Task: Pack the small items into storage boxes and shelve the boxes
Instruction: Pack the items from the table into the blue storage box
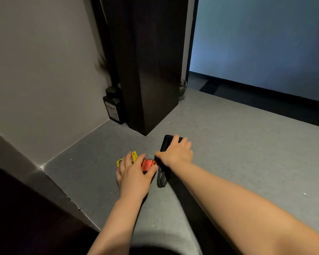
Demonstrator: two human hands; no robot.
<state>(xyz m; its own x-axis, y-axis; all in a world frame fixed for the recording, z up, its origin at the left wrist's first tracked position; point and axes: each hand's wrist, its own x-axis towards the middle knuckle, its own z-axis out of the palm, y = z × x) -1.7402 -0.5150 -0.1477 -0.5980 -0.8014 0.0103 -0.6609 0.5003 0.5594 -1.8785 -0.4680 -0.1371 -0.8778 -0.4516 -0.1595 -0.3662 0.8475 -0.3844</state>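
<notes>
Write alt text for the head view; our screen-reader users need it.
Two bare hands reach down to a grey floor: the left hand covers yellow and red packets, the right hand grips a flat black case. A dark wooden post stands behind.
</notes>
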